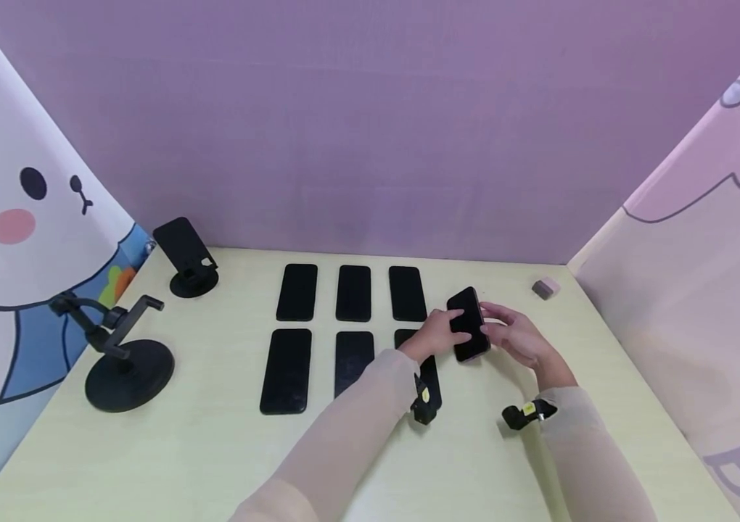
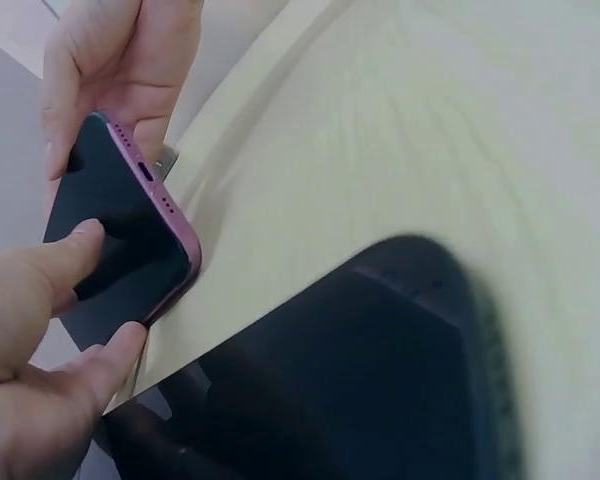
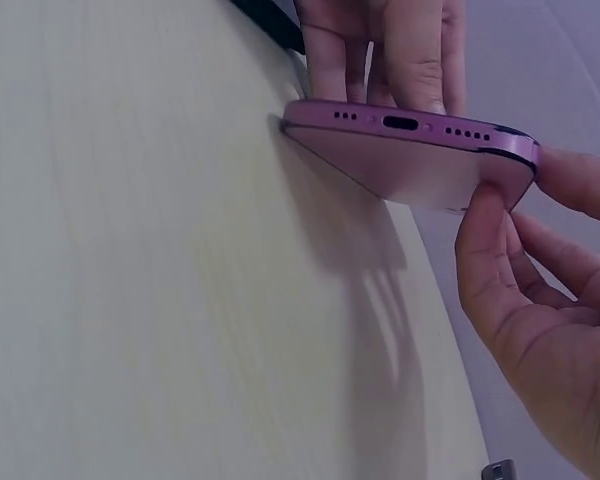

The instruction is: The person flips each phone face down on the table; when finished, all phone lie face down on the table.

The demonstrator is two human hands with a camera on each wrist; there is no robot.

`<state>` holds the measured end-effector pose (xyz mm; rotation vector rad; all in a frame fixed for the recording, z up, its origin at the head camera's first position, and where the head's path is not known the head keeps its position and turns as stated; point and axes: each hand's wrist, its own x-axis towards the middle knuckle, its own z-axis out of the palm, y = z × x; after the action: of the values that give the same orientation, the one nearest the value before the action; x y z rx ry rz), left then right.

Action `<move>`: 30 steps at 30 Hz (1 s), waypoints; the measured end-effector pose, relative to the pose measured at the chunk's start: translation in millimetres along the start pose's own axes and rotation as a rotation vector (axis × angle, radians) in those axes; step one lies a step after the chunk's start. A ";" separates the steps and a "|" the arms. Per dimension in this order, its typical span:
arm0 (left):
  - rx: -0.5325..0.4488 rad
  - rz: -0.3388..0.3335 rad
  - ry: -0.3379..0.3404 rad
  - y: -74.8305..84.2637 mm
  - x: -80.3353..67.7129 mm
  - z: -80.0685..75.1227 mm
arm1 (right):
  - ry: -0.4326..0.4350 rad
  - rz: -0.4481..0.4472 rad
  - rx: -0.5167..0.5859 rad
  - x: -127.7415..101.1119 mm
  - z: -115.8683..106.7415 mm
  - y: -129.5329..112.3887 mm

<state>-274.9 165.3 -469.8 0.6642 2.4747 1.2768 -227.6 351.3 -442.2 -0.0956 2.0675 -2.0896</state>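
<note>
Tilted above the tabletop is a smartphone with a black screen and a pink-purple frame. My right hand pinches its right edge, and in the right wrist view a fingertip lies against the pale back. My left hand touches the phone from the other side, with fingertips on the screen and near its edge in the left wrist view. Another black phone lies below my left hand and is partly covered by its wrist. The far part of the held phone's back is hidden.
Several black phones lie in two rows, such as the back-left phone and front-left phone. At left stand a round-based bracket stand and a black phone stand. A small pinkish-grey block lies at back right, near the wall.
</note>
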 end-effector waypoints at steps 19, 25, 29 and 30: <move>-0.556 0.014 0.064 4.6 -7.4 6.4 | -0.063 -0.031 -0.011 2.5 3.3 0.8; -0.627 -0.033 0.093 7.7 -8.9 5.4 | -0.086 -0.019 -0.034 3.4 7.1 2.3; -0.652 -0.037 0.111 9.7 -8.5 3.6 | -0.110 -0.004 -0.094 5.3 9.4 6.2; -0.651 -0.033 0.115 10.1 -8.3 3.2 | -0.111 0.001 -0.106 5.7 9.8 7.2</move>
<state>-263.6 168.3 -463.1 0.3819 1.9392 2.0016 -230.7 340.6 -449.7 -0.2206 2.1100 -1.9275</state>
